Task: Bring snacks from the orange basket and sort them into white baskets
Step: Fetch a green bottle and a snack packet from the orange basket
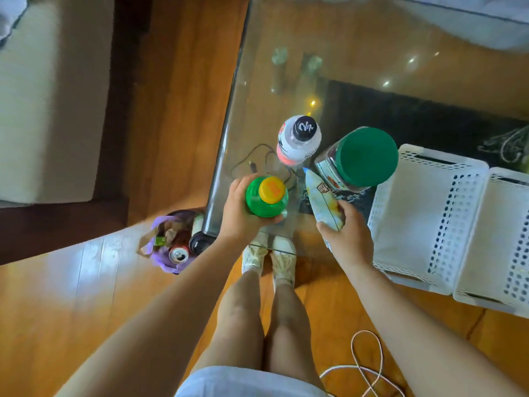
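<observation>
Floor: wooden boards [177, 110], glare patch at lower left; white cable [369, 368] looped at lower right.
Table: glass top [357, 38], transparent, dark rug [415, 116] visible through it; front edge just above the shoes [269, 257].
Left hand [239, 213]: fingers wrapped around a green bottle [264, 206] with yellow cap [272, 189]; bottle upright, at the table's near left corner; contact with the glass cannot be determined.
Right hand [347, 234]: closed on the lower end of a pale snack packet [322, 200]; packet points away toward the jar, upper tip just beside the jar base.
Jar: clear plastic, green lid [366, 157], upright on the table, between the white bottle and the baskets.
White bottle [297, 141]: dark cap, upright on the glass, beyond the green bottle and just left of the jar.
White baskets: two, perforated walls, side by side at the right; nearer basket [415, 213] just right of the right hand, second basket [492, 242] touching it further right; insides show nothing.
Orange basket: out of view.
Trash bin [177, 242]: purple liner, on the floor at the table's left corner, holding a drink can [179, 254] and paper scraps.
</observation>
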